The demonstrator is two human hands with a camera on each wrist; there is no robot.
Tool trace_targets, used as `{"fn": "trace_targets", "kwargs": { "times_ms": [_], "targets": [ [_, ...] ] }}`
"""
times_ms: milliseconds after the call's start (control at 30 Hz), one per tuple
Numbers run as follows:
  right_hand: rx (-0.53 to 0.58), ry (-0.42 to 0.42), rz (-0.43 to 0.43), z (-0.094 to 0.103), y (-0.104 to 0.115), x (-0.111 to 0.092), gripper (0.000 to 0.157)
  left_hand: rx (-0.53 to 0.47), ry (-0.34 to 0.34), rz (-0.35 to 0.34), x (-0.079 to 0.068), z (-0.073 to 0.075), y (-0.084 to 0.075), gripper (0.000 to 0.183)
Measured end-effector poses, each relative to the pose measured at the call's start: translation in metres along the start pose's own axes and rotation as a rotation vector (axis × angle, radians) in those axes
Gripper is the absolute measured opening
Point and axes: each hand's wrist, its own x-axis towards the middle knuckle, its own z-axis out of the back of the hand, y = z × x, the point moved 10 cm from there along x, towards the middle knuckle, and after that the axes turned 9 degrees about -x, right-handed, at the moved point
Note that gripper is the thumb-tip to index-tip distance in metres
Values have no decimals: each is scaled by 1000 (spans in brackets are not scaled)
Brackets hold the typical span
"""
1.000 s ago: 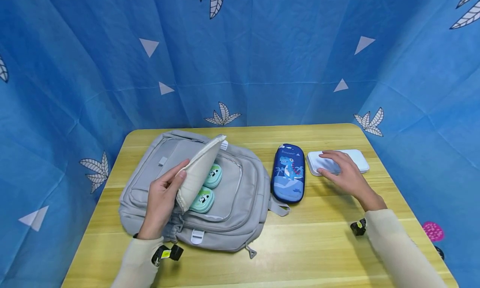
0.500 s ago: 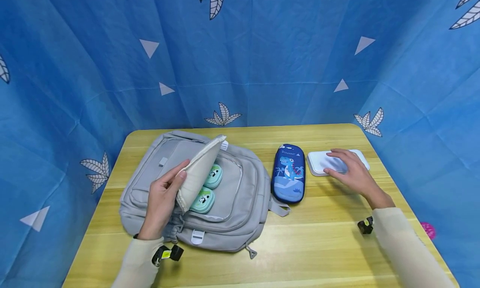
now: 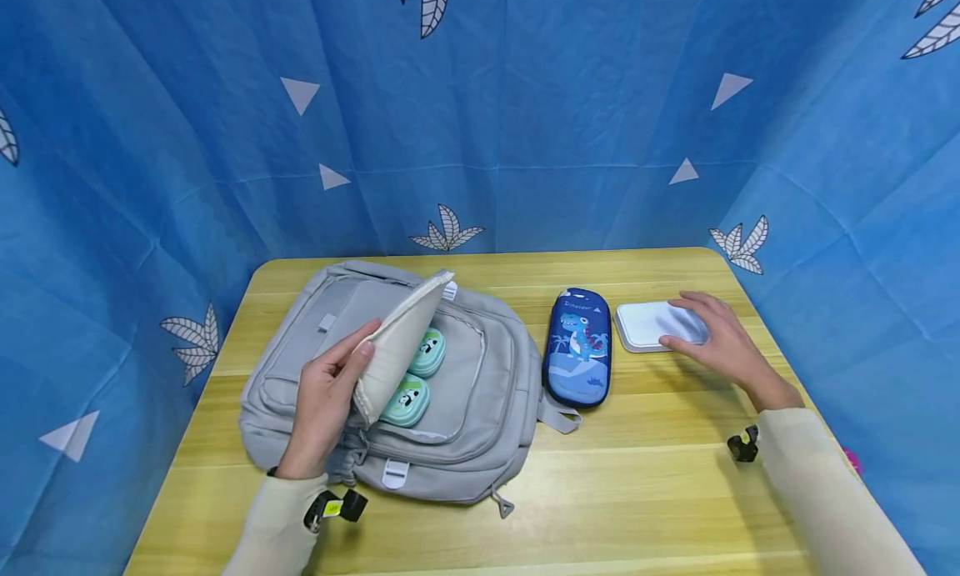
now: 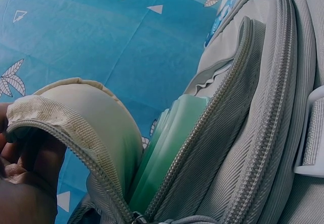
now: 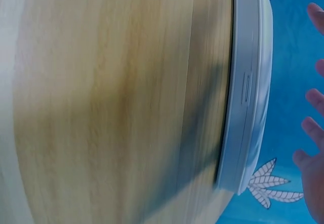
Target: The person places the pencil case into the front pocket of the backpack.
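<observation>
A grey backpack (image 3: pixel 487 401) lies on the table with its front pocket unzipped. My left hand (image 3: pixel 326 397) pinches the edge of the pocket's cream-lined flap (image 3: pixel 399 351) and holds it raised. Inside the pocket sit two mint-green panda cases (image 3: pixel 427 354); the left wrist view shows one green case (image 4: pixel 172 138) beyond the zipper. At the right, my right hand (image 3: pixel 723 347) hovers over the right end of a white, flat case (image 3: pixel 651 326), hiding that end. Seen from the right wrist, its spread fingers (image 5: pixel 315 100) stay apart from the white case (image 5: pixel 247 87).
A dark blue dinosaur pencil case (image 3: pixel 577 351) lies between the backpack and the white case. A grey strap (image 3: pixel 558 415) sticks out from under the backpack. Blue printed curtains (image 3: pixel 585 126) surround the back and sides of the wooden table (image 3: pixel 600 493).
My right hand has shifted to the right along the white case, uncovering more of its left part. My left hand and the flap stay as they were.
</observation>
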Motion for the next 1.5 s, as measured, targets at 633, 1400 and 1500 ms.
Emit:
{"fn": "trace_targets", "kwargs": {
  "times_ms": [633, 1400, 1500],
  "targets": [
    [-2, 97, -55, -2, -32, 6, 86, 7, -1, -3, 0, 1, 1, 37],
    [12, 175, -93, -18, -50, 7, 96, 26, -13, 7, -2, 0, 2, 37],
    [12, 185, -99, -19, -51, 6, 97, 29, -15, 4, -2, 0, 1, 37]
  ]
}}
